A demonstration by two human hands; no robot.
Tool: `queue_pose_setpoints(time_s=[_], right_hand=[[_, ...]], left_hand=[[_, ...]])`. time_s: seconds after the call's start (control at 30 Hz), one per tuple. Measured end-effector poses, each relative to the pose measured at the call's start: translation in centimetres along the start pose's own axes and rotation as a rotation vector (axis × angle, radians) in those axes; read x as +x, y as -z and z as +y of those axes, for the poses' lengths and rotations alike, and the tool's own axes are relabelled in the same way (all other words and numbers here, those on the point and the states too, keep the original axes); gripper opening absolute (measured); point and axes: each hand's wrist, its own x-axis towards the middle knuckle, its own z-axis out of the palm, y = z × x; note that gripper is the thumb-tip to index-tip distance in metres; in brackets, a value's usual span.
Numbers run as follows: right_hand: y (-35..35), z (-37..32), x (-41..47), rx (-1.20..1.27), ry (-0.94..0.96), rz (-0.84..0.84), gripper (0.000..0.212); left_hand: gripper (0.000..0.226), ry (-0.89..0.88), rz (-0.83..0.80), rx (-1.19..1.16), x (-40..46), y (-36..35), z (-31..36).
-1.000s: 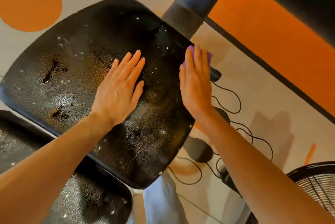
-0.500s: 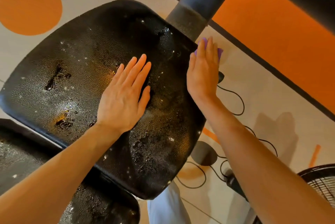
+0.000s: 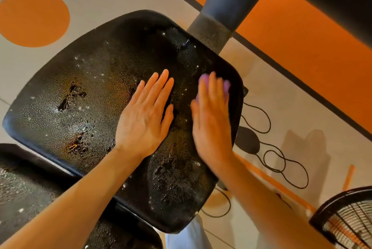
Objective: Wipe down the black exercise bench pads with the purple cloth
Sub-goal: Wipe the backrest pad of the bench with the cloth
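The purple cloth (image 3: 225, 85) lies on the right part of the large black bench pad (image 3: 96, 95), near its far right corner, pressed flat under the right hand (image 3: 211, 115); only its edges show past the fingertips and beside the thumb; that hand is blurred, fingers straight and close together, palm down on the cloth rather than curled around it. The left hand (image 3: 145, 119) lies flat on the middle of the pad, fingers extended and slightly spread, holding nothing; the pad's pebbled surface glistens with droplets and wet patches. A second black pad (image 3: 30, 192) sits at the near left, partly under the left forearm. A grey post (image 3: 227, 7) rises beyond the far right corner; black cables (image 3: 281, 160) loop on the floor (image 3: 302, 51) to the right; a fan grille (image 3: 350, 220) shows at the near right.
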Motion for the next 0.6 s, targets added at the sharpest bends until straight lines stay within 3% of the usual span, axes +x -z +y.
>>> queue_pose_setpoints(time_s=[0.1, 0.23, 0.3, 0.4, 0.47, 0.6], right_hand=[[0.4, 2.2, 0.0, -0.028, 0.202, -0.062, 0.053], [-0.3, 3.4, 10.8, -0.016, -0.118, 0.035, 0.052], [-0.7, 1.7, 8.7, 0.002, -0.152, 0.075, 0.053], [0.2, -0.2, -0.1, -0.006, 0.063, -0.012, 0.055], [0.3, 0.9, 0.9, 0.014, 0.126, -0.028, 0.055], [-0.4, 0.9, 10.3, 0.03, -0.152, 0.073, 0.048]], left_hand=[[0.055, 0.002, 0.01, -0.01, 0.0, 0.0, 0.0], [0.056, 0.001, 0.006, 0.008, 0.0, -0.1, 0.0], [0.056, 0.0, -0.002, 0.017, 0.1, -0.1, 0.0], [0.056, 0.008, -0.008, 0.024, -0.1, -0.1, -0.1], [0.056, 0.005, -0.004, 0.026, 0.0, -0.2, -0.1], [0.057, -0.002, -0.007, -0.013, 0.1, -0.1, -0.2]])
